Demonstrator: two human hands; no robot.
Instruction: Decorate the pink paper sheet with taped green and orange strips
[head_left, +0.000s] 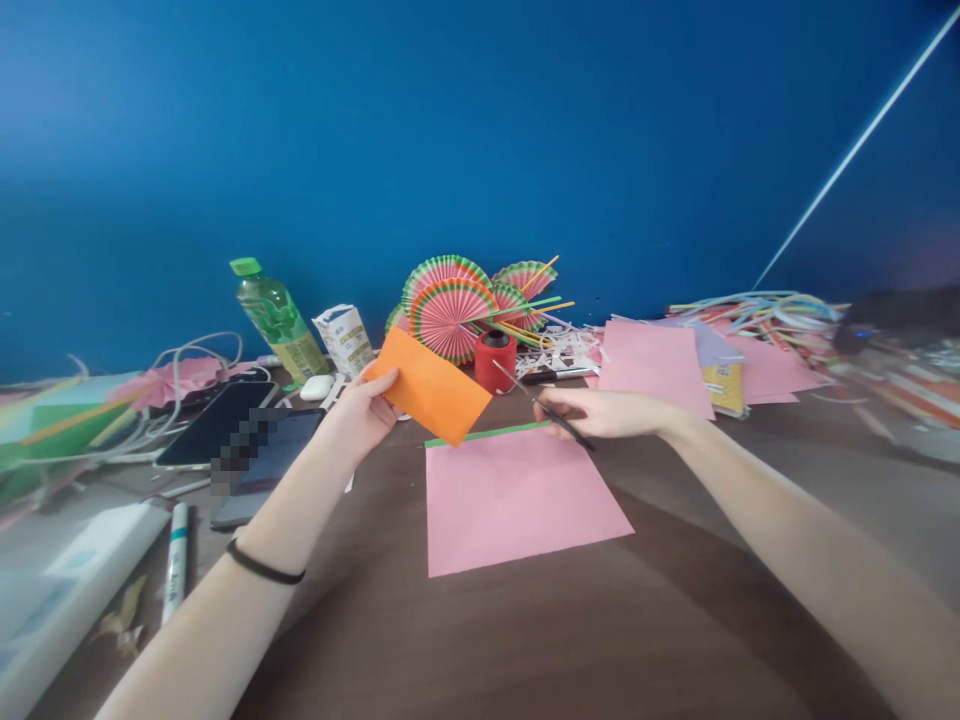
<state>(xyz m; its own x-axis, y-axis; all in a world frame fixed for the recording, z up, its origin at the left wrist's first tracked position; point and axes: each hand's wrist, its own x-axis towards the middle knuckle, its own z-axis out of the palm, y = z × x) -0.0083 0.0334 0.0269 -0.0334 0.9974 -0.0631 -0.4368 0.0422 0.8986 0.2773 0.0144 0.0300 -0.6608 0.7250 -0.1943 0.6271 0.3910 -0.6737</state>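
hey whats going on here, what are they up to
A person holds a piece of orange paper in the left hand and scissors in the right hand. The blades appear clear of the orange paper. Below, a pink sheet with a green strip along its far edge lies on the table. Pleated paper fans sit behind.

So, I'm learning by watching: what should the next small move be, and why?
Perhaps bring the dark-handled metal scissors to the edge of the orange rectangular paper sheet: the left hand holds the sheet raised, the right hand has the scissors, and their blades appear apart from it.
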